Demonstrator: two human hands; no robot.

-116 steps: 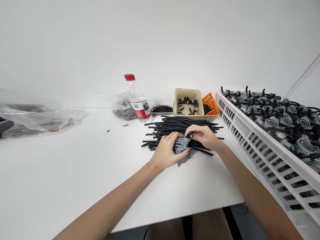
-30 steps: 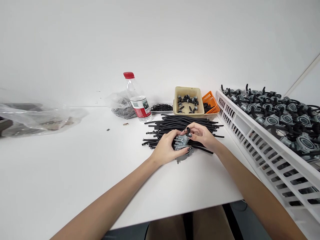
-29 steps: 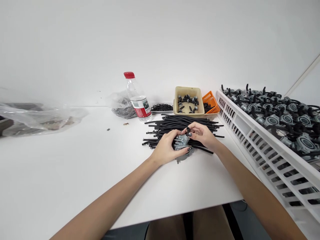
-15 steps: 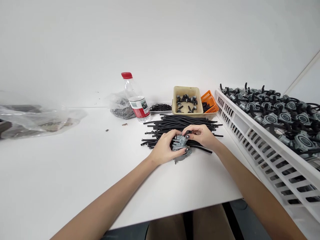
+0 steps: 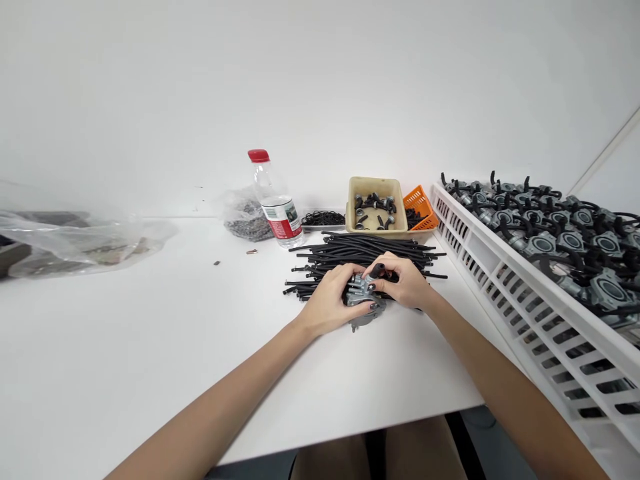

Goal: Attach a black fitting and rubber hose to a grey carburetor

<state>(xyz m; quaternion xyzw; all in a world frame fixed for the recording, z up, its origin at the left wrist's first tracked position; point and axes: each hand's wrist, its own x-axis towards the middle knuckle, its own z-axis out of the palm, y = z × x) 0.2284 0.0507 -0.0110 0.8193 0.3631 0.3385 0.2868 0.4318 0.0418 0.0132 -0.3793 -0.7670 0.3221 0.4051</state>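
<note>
A grey metal part [image 5: 366, 312], like a small carburetor, rests at the front edge of a pile of black rubber tubes [image 5: 370, 248]. My left hand [image 5: 334, 300] wraps round its left side, thumb across the front. Fingers of my right hand [image 5: 399, 280] are closed at its upper right, by a short black rubber piece [image 5: 378, 269] that sticks up from the metal. The right fingertips partly hide where the rubber meets the part.
A white slatted crate [image 5: 505, 277] full of similar metal parts stands right. Behind the tubes are a beige bin [image 5: 375, 187], an orange basket [image 5: 425, 204] and a red-capped bottle [image 5: 281, 217]. Plastic bags [image 5: 245, 217] lie by the wall and far left.
My right fingers have shifted slightly down the black rubber piece, and more of it now shows above them. The whole view has moved a little. My left hand keeps its hold.
</note>
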